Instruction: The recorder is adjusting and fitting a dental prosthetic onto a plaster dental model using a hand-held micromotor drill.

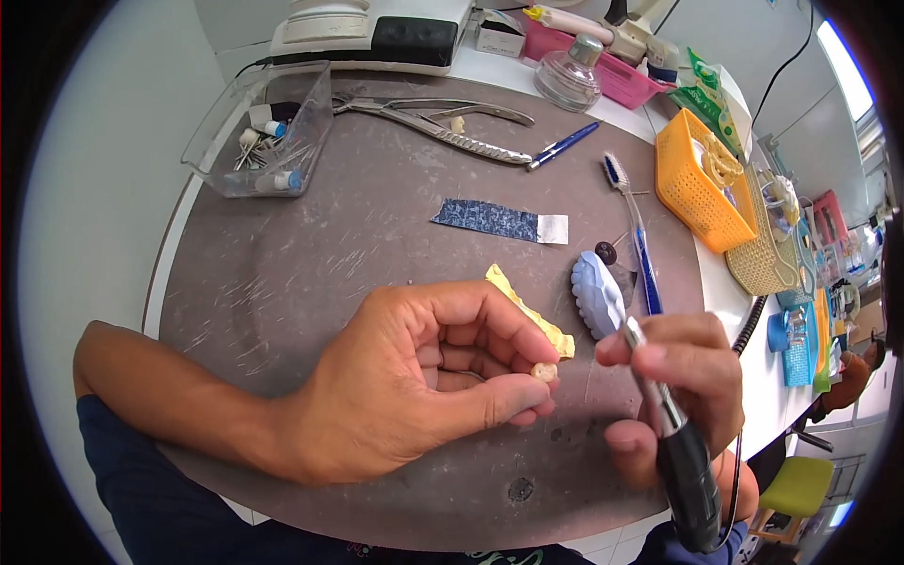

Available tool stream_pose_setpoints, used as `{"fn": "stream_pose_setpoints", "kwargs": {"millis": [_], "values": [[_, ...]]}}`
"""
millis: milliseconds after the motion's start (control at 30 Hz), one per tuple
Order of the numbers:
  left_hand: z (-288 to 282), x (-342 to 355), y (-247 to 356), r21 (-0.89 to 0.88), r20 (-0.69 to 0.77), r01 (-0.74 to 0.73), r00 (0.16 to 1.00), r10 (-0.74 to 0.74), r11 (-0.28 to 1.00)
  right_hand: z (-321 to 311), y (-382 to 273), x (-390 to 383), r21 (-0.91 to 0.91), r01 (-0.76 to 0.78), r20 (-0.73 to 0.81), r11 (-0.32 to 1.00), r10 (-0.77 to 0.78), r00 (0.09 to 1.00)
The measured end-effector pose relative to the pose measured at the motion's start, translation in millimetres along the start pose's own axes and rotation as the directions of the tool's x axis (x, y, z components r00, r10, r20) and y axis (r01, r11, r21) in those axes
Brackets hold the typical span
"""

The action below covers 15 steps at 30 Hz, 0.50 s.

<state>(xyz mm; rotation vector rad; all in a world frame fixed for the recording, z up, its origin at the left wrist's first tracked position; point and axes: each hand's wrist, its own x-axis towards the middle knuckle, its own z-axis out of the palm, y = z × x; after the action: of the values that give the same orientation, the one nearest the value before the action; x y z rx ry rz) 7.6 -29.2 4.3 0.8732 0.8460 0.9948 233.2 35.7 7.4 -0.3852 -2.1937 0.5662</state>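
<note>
My left hand (414, 386) pinches a small cream tooth-like piece (543, 372) between thumb and fingers. My right hand (686, 377) grips a rotary handpiece (687, 480) with a black body and metal tip, held to the right of that piece. Just beyond my left fingers lies a pale yellow moulded strip (508, 286). A blue dental mould (595, 292) sits near my right fingertips, beside a small dark round disc (605, 252) and a blue-white toothbrush (639, 240). A blue patterned strip with a white end (484, 217) lies farther back.
Pliers (480, 146), a blue pen (563, 145), a glass bottle (568, 80), a clear tray of burs (217, 174) and a white machine (414, 42) stand behind. A pink bin (636, 87), orange basket (687, 202) and coiled cable (749, 325) line the right. Another person (845, 381) is far right.
</note>
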Motion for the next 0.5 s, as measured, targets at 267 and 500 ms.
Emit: {"fn": "stream_pose_setpoints", "kwargs": {"millis": [267, 500], "values": [[-4.4, 2.1, -0.3, -0.106, 0.029, 0.02, 0.999, -0.017, 0.994, 7.6, -12.7, 2.6, 0.097, -0.074, 0.097, 0.992, 0.065, 0.993], [-1.2, 6.0, -1.6, -0.158, 0.067, 0.067, 0.996, -0.057, 0.985, 1.9, -11.1, 2.8, 0.085, -0.051, 0.173, 0.995, 0.036, 0.984]]}}
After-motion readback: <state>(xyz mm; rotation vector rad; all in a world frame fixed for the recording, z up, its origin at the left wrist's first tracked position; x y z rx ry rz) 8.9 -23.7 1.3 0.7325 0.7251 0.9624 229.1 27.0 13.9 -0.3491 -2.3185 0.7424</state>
